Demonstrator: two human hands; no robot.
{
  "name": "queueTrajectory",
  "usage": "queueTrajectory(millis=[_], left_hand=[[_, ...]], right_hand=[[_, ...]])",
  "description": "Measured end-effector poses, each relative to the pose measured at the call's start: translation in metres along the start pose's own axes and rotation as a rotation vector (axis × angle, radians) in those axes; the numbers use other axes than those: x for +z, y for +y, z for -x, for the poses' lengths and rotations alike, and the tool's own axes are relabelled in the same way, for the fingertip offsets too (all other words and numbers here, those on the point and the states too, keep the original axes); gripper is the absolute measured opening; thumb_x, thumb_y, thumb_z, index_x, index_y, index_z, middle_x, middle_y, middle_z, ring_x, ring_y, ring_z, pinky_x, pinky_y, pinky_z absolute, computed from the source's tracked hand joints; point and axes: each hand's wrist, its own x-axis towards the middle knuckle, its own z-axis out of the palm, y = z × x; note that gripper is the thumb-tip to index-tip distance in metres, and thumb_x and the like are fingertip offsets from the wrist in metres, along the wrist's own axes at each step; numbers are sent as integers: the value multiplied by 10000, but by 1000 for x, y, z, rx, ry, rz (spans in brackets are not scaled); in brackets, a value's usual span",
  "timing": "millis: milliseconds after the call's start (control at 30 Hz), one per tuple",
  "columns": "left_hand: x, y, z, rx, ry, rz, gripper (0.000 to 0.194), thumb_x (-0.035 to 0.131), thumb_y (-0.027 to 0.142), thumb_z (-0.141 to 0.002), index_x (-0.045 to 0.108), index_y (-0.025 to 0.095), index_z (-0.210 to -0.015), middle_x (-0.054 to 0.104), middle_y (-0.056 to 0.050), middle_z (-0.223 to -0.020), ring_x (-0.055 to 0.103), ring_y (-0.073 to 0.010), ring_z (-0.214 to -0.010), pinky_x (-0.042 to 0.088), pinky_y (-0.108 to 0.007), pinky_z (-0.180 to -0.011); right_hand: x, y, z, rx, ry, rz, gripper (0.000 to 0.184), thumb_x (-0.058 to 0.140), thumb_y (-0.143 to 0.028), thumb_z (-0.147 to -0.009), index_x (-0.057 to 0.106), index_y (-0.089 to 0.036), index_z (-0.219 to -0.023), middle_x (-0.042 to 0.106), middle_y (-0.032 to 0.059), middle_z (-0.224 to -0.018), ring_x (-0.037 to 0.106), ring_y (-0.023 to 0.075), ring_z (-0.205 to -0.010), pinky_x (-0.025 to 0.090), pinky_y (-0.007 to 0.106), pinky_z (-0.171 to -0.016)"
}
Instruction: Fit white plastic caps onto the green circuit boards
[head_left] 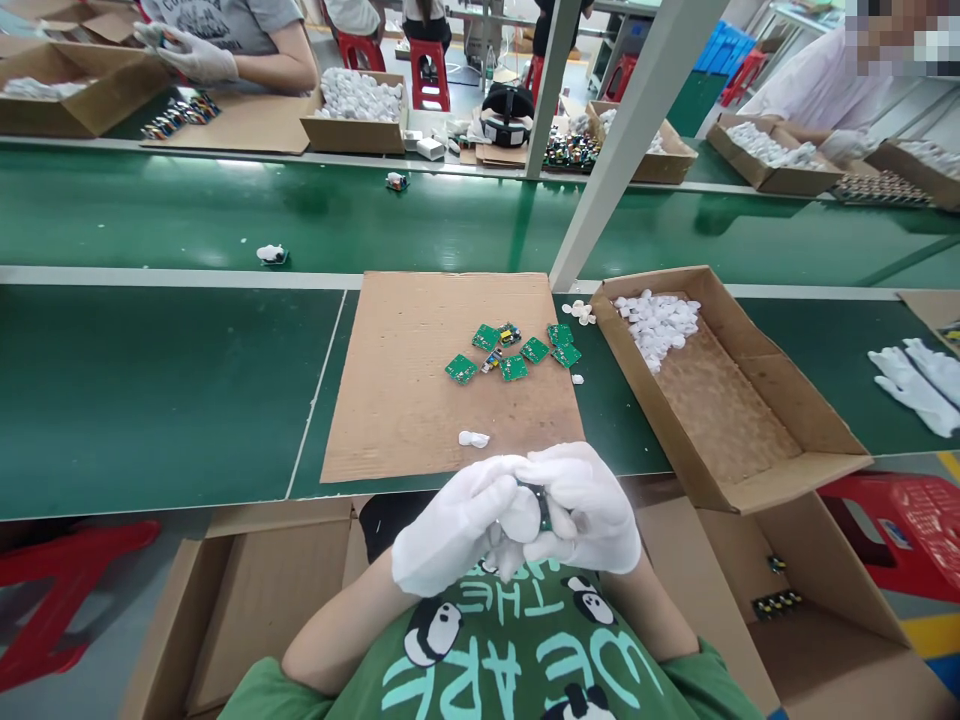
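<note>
My left hand (pixel 461 522) and my right hand (pixel 589 508), both in white gloves, meet close to my chest, just off the table's front edge. Between the closed fingers shows the edge of a small circuit board (pixel 543 510), mostly covered by the gloves. A round white shape beside it may be a plastic piece or a fingertip; I cannot tell which. Beyond my hands, a white piece (pixel 473 439) lies near the front of a cardboard sheet (pixel 405 380). Farther back on the sheet are several green circuit boards (pixel 514 368), some with their components facing up.
To the right, an open cardboard box (pixel 757 400) contains white plastic pieces (pixel 660 322). White gloves (pixel 919 385) lie farther right. Behind the table runs a green conveyor belt (pixel 450 225) carrying two small assemblies. A slanted metal post (pixel 637 130) rises at its near edge. Co-workers sit across.
</note>
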Motion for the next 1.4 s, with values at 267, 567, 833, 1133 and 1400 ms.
queueTrajectory(millis=[267, 567, 833, 1133, 1400], left_hand=[[8, 3, -2, -25, 55, -27, 448, 529, 607, -902, 583, 165, -859, 589, -3, -611, 485, -77, -371, 304, -176, -330], [7, 8, 2, 4, -78, -82, 271, 592, 451, -921, 597, 181, -916, 617, -9, -723, 502, -74, -443, 342, -213, -414], [9, 9, -4, 71, -20, -174, 108, 567, 257, -849, 597, 164, -804, 602, -16, -733, 470, -84, -471, 355, -238, -457], [7, 19, 1, 87, 5, -356, 82, 557, 160, -747, 566, 179, -826, 460, 37, -649, 373, -106, -560, 319, -252, -522], [-5, 27, 11, 9, -241, -157, 130, 557, 284, -866, 563, 157, -843, 571, 0, -773, 507, -82, -514, 368, -207, -473]], right_hand=[[5, 6, 13, 8, 13, 80, 234, 486, -452, -979, 561, -382, -1189, 667, 54, -1031, 675, 210, -813, 581, 405, -744], [-7, 2, 2, -6, -38, 121, 522, 448, -515, -987, 410, -277, -1451, 690, 64, -979, 673, 224, -892, 584, 394, -806], [-1, -2, -3, -4, -47, 140, 631, 569, -482, -945, 339, -275, -1495, 686, 62, -979, 659, 224, -878, 571, 373, -762], [3, 2, -4, -42, -97, 172, 398, 543, -322, -962, 469, -249, -1346, 610, 52, -973, 601, 192, -879, 547, 359, -807], [1, -4, -6, -76, -116, 188, 406, 407, -487, -1007, 537, -210, -1274, 560, 56, -939, 579, 204, -891, 544, 373, -809]])
